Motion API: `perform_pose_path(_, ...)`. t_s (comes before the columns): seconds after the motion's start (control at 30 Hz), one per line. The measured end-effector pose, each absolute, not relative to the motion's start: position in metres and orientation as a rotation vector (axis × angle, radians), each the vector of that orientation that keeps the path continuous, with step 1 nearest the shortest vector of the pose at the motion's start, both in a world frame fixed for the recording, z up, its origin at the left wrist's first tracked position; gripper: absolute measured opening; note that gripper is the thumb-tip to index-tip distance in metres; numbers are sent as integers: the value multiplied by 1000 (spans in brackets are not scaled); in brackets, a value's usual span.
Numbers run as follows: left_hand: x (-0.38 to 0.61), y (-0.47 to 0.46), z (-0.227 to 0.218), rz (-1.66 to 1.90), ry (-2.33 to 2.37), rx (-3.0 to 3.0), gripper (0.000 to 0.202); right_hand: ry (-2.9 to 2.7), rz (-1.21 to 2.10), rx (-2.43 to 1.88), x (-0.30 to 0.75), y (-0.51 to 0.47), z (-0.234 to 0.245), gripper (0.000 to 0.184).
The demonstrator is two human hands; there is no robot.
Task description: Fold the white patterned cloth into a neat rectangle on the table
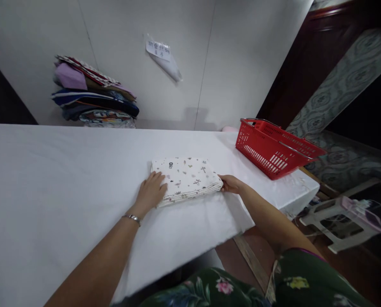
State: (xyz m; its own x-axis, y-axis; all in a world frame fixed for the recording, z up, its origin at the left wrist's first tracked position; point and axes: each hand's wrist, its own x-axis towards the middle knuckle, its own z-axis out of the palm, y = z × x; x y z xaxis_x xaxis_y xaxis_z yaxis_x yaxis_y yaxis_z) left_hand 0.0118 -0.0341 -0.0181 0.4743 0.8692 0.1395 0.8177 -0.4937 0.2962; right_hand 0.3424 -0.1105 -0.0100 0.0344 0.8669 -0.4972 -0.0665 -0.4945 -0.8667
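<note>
A folded white cloth point(187, 177) printed with small palm trees and other little motifs lies flat on the white-covered table point(72, 183), its stacked layers showing along the near edge. At its left end rests my left hand point(151, 190), fingers stretched out and spread, the tips touching the cloth. My right hand point(230, 184) is closed at the near right corner, the thumb below and the fingers against the layered edge. Part of the right fingers is hidden by the cloth and the hand itself.
A red plastic basket point(273, 149) stands at the table's right end. Folded fabrics point(94, 94) are piled at the back left, against the wall. A paper note point(158, 50) hangs on the wall. Beyond the table's right edge is a white stool point(340, 221) on the floor.
</note>
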Motion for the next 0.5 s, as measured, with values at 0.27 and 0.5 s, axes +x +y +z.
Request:
perform_pose_path(0.27,8,-31,-19,363,1485,2475,46,-766,1742,-1401,342,-134,-14,21)
perform_pose_path(0.5,10,-32,-17,350,1492,2468,47,-975,1618,-1348,334,-144,-11,37)
